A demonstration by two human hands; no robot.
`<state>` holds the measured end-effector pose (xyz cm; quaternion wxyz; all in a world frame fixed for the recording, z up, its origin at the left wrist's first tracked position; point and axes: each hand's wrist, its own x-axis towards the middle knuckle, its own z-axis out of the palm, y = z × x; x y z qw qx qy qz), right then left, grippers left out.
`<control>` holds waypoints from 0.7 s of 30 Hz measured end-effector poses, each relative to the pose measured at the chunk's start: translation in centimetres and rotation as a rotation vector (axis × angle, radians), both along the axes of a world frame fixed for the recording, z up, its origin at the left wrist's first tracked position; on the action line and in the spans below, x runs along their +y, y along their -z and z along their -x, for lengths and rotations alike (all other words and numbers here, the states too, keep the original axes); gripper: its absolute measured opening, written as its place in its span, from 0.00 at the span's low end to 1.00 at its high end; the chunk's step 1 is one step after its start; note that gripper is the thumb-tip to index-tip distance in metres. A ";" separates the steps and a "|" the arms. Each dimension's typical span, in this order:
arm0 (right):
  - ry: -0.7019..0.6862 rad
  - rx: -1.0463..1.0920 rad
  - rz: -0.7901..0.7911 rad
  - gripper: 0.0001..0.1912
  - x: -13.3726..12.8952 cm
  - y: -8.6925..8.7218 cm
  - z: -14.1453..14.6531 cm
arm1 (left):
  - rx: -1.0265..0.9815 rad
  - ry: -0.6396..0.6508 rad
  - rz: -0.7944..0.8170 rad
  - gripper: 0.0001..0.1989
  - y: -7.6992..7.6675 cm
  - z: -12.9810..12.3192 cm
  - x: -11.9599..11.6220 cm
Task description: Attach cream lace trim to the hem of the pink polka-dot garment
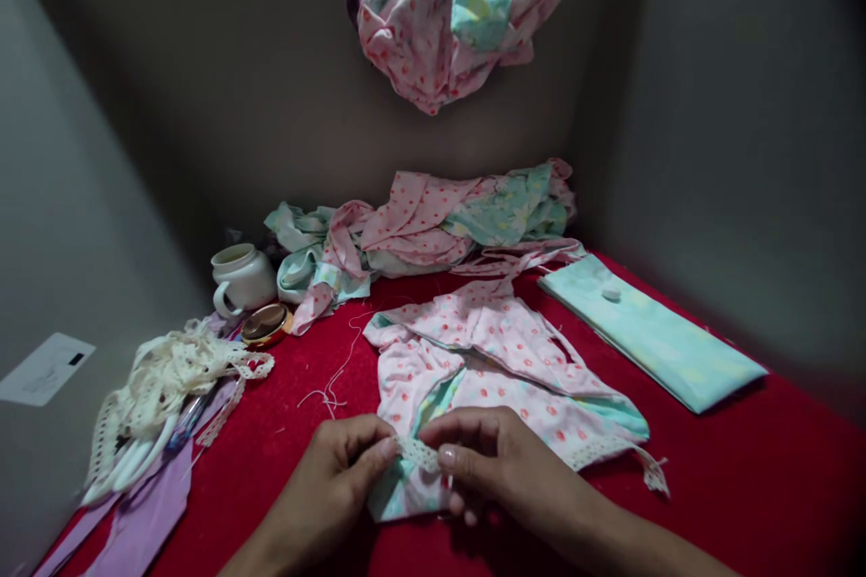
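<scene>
Both forearms are cut off at the lower edge. The left hand (335,478) and right hand (493,460) each pinch a lace strip (419,453) over the near hem of a pink dotted garment (487,352) on the red tabletop (744,487). The white mug (242,279)'s contents are hidden; the dim rear fabric pile (433,230) is indistinct.

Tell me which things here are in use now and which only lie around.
In use: left hand and right hand pinch the lace trim on the pink dotted garment.

Lying about: lace bundle, white mug, folded mint fabric, fabric pile.
</scene>
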<state>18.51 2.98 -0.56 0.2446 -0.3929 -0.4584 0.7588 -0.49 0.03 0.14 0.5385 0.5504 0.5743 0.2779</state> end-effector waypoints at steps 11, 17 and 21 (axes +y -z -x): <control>0.436 0.282 -0.267 0.06 0.6 -0.2 -2.0 | 0.126 -0.028 -0.029 0.20 0.4 0.6 0.3; 0.423 0.255 -0.388 0.09 1.4 -1.1 -2.9 | 0.183 -0.061 -0.069 0.21 0.0 1.5 0.4; 0.488 0.240 -0.485 0.12 2.1 -2.9 -4.3 | 0.193 -0.092 -0.053 0.22 -0.3 2.5 0.7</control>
